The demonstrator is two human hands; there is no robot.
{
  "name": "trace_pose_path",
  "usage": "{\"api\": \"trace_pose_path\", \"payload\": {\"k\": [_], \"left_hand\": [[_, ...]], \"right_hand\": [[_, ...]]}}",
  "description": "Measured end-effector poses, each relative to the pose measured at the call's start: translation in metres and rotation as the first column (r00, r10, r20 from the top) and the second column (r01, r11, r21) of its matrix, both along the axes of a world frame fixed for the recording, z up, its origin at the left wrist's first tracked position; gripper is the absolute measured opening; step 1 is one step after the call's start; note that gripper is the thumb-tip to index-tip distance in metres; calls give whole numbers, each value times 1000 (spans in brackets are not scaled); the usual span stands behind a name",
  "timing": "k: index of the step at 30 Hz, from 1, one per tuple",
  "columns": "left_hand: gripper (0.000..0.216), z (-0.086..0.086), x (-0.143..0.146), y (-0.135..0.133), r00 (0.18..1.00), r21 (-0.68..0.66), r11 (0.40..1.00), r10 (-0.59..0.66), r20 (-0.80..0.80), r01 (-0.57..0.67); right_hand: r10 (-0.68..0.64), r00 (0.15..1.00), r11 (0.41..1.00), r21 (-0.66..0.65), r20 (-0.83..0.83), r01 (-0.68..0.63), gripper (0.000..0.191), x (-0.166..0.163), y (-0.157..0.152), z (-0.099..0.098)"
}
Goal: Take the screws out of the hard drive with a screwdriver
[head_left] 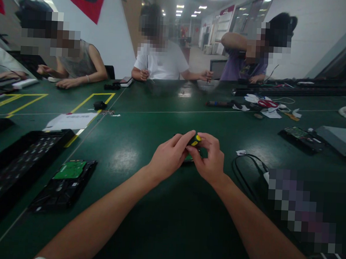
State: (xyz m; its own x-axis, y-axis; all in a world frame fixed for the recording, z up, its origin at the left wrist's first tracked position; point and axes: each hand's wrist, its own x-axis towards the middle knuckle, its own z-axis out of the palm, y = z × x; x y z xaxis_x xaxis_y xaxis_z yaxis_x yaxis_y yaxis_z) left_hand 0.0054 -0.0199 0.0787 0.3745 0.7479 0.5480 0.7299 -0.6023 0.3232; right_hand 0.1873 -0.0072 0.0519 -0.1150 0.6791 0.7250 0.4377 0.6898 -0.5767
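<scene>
Both my hands meet in front of me, over the middle of the table. A short black-and-yellow screwdriver handle (196,140) shows between my fingers; its lower end is hidden. My left hand (170,154) is closed, its fingers laid over the handle from the left. From the other side, my right hand (210,156) pinches the handle with thumb and fingertips. Beneath the hands a bit of green circuit board (189,158) shows, mostly covered by them.
A hard drive with a green board (69,170) lies at left, beside a long black tray (26,168). Another drive (301,138) and a grey box (339,140) are at right, near a black cable (237,167). Several people sit across the green table (150,122).
</scene>
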Motion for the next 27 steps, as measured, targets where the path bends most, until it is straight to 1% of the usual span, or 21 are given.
{"api": "trace_pose_path", "payload": {"k": [3, 4, 6, 7, 8, 9, 10, 11, 14, 17, 19, 22, 25, 27], "left_hand": [[64, 7, -9, 7, 991, -5, 995, 95, 95, -95], [66, 11, -13, 9, 982, 5, 993, 120, 144, -122], [69, 19, -21, 13, 955, 27, 988, 139, 261, -151], [70, 24, -24, 14, 937, 27, 987, 142, 319, -159], [69, 28, -26, 16, 919, 25, 986, 143, 368, -164], [67, 32, -28, 18, 905, 21, 987, 140, 401, -162], [65, 36, -29, 21, 895, 18, 988, 131, 425, -154], [64, 40, -30, 24, 887, 20, 990, 119, 446, -142], [62, 49, -30, 36, 865, 15, 993, 94, 493, -116], [58, 52, -30, 48, 840, -23, 997, 79, 537, -80], [55, 49, -31, 54, 823, -64, 997, 75, 564, -47], [50, 40, -34, 58, 822, -144, 989, 47, 568, 43], [45, 32, -38, 60, 818, -226, 959, -10, 575, 170], [42, 29, -41, 62, 786, -255, 936, -35, 617, 242]], "right_hand": [[31, 997, 996, -91, 67, -25, 53, 3, 5, 0], [7, 996, 992, -124, 86, 4, 57, 4, 9, -3], [-88, 985, 971, -208, 148, 118, 67, 6, 17, -12], [-131, 972, 943, -279, 193, 183, 71, 7, 21, -18], [-144, 962, 901, -370, 233, 225, 74, 9, 24, -24], [-128, 954, 857, -454, 271, 243, 75, 10, 28, -29], [-118, 946, 824, -502, 302, 263, 74, 12, 30, -32], [-104, 938, 805, -526, 332, 275, 72, 14, 32, -34], [-50, 916, 772, -566, 399, 289, 66, 18, 33, -31], [1, 906, 759, -591, 423, 275, 66, 20, 31, -24], [7, 914, 761, -595, 407, 260, 67, 18, 30, -23], [-15, 926, 786, -568, 377, 244, 67, 16, 29, -29], [-50, 929, 804, -537, 367, 255, 76, 15, 31, -38], [-64, 927, 802, -534, 370, 268, 76, 17, 33, -42]]}}
